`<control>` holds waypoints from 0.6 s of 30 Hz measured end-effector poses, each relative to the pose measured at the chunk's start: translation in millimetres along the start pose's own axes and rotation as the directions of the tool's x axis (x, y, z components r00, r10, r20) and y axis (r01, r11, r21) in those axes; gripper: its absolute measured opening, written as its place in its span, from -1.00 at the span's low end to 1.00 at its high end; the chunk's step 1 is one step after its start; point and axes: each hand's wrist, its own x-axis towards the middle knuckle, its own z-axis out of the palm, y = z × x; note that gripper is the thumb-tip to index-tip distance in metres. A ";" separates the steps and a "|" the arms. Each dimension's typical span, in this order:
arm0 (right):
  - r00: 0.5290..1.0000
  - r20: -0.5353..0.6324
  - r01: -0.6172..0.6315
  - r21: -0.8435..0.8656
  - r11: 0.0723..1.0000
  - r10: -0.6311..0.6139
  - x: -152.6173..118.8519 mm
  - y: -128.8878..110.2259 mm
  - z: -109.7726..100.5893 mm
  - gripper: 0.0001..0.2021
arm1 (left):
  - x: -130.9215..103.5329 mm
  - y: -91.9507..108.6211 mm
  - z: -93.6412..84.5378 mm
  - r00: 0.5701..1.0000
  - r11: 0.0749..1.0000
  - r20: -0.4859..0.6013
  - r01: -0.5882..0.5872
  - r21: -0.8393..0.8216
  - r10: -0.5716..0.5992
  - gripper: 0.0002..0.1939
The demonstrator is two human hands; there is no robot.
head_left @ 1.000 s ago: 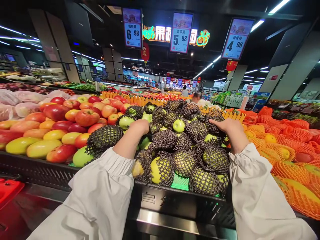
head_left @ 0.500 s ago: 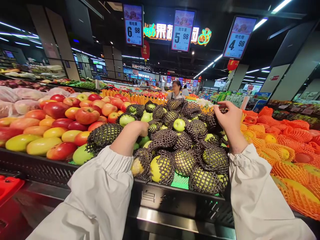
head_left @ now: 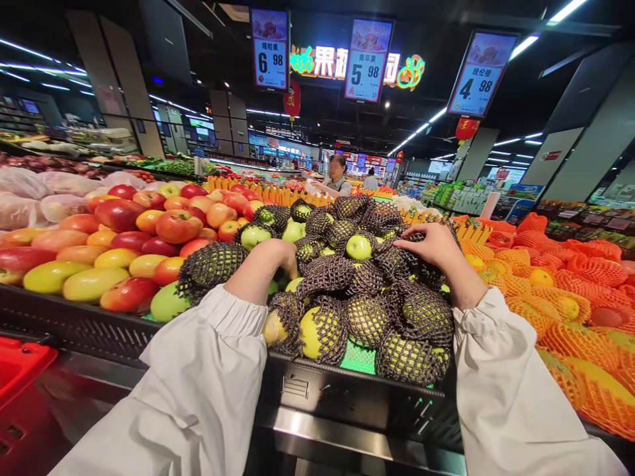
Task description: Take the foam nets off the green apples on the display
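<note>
Green apples, many in black foam nets, are heaped in a black crate (head_left: 357, 382). My left hand (head_left: 276, 256) reaches down into the left side of the heap. Its bent fingers are mostly hidden among the apples, so I cannot see what they touch. My right hand (head_left: 430, 243) is over the right side, thumb and fingertips slightly apart at a netted apple (head_left: 391, 259). A partly bare green apple (head_left: 358, 247) sits between my hands. Another netted fruit (head_left: 211, 268) lies left of my left wrist.
Red and yellow mangoes (head_left: 129, 293) and apples are piled on the left. Fruit in orange nets (head_left: 546, 301) lies on the right. A red basket (head_left: 22, 367) is at the lower left. Price screens (head_left: 368, 61) hang overhead. A person (head_left: 337, 175) stands behind the display.
My right hand has moved left and down, onto the netted apples. My left hand stays in the heap, its fingers slightly lower. The person behind has shifted left.
</note>
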 end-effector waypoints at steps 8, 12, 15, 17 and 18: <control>0.987 -0.002 -0.161 -0.170 0.972 0.163 -1.6 -0.1 -5.0 -0.52 | -5.5 11.8 -3.0 0.986 0.984 0.140 0.066 0.164 -0.089 -0.71; 0.988 0.123 -0.080 -0.095 0.992 0.091 -2.0 -5.9 -3.7 -0.62 | -6.0 11.0 -2.3 0.984 0.979 0.152 0.061 0.196 -0.092 -0.62; 0.993 0.104 -0.056 -0.061 0.997 0.062 -1.8 -7.2 -4.9 -0.79 | -5.3 10.3 -1.8 0.984 0.980 0.155 0.055 0.191 -0.085 -0.56; 0.994 0.032 -0.095 -0.133 0.986 0.100 -1.8 -5.2 -6.4 -0.84 | -4.2 9.8 -2.1 0.985 0.981 0.152 0.052 0.189 -0.081 -0.55; 0.992 -0.007 -0.129 -0.177 0.976 0.130 -1.7 -3.7 -7.1 -0.85 | -3.6 9.5 -2.4 0.984 0.980 0.154 0.058 0.189 -0.088 -0.55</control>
